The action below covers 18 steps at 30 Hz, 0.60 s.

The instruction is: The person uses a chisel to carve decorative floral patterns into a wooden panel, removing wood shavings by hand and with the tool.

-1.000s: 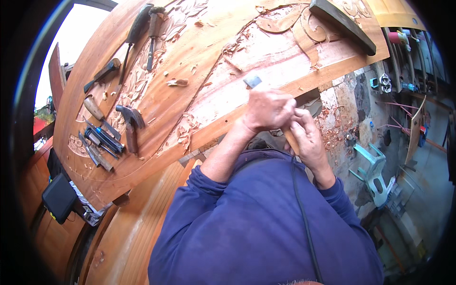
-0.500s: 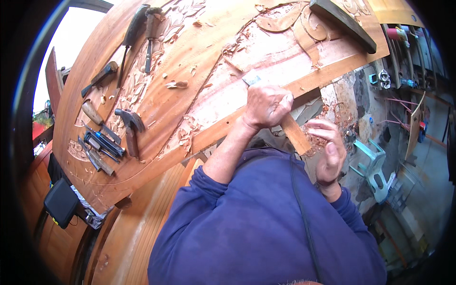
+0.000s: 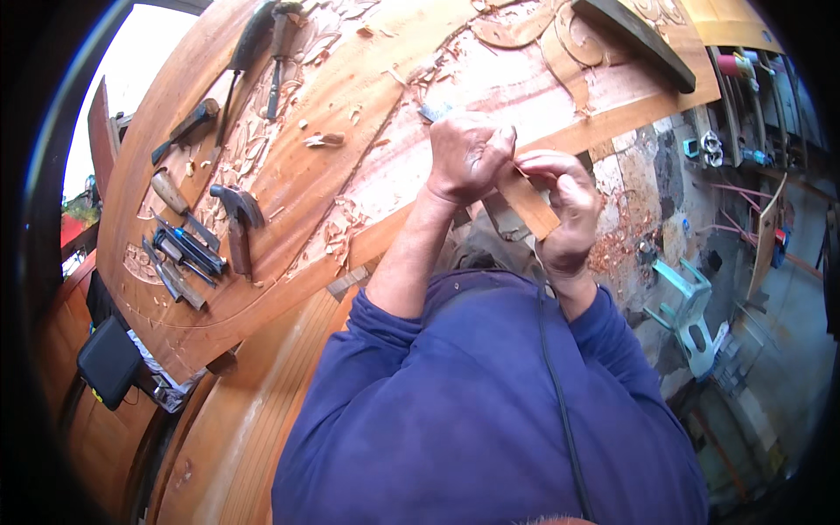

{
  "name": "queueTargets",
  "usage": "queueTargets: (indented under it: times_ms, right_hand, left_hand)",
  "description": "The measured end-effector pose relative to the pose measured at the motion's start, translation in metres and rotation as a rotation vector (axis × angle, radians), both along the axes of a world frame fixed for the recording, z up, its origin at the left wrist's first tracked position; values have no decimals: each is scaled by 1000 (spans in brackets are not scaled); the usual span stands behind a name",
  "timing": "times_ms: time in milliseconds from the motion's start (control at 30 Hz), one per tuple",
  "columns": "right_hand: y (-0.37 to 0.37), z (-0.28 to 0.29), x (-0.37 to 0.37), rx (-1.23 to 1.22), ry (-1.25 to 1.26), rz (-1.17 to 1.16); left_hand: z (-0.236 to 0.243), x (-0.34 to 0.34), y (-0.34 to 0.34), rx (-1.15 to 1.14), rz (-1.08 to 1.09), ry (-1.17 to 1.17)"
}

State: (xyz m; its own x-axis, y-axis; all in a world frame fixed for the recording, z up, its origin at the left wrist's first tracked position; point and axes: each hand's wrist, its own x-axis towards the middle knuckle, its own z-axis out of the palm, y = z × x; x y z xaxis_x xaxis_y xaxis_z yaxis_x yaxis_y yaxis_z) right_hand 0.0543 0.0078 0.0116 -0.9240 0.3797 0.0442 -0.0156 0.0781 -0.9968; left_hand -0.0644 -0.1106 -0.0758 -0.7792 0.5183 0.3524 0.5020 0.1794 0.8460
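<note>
My left hand (image 3: 470, 159) is wrapped in a fist round a broad chisel (image 3: 534, 210). Its wide grey blade pokes out past the knuckles, over the carved wooden panel (image 3: 372, 188), and its flat wooden handle sticks out toward my chest. Beside that handle, my right hand (image 3: 567, 210) has its fingers curled in, with the fingertips at the handle close to my left fist. Part of the handle's grip is hidden by the hands. Pale shavings (image 3: 343, 232) lie on the panel near my left forearm.
On the panel's left side lie a hammer (image 3: 238, 229), several carving tools (image 3: 188, 254) and a wooden mallet-like tool (image 3: 254, 35). A long dark block (image 3: 634, 45) rests at the far right. A pale green plastic stool (image 3: 687, 306) stands on the floor at right.
My left hand and the chisel have shifted left. My right hand, open and apart before, has come in to the handle and its fingers have curled.
</note>
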Motion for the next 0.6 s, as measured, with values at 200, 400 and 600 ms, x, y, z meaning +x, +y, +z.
queueTargets:
  times_ms: [200, 400, 600]
  right_hand:
    - [26, 5, 55, -47, -259, -28]
    - [18, 22, 76, 124, -224, -60]
    - [27, 24, 62, 201, 9, -65]
  left_hand:
    - [14, 22, 7, -11, -140, 31]
    - [8, 20, 18, 10, -142, -116]
    - [12, 11, 18, 50, -215, -133]
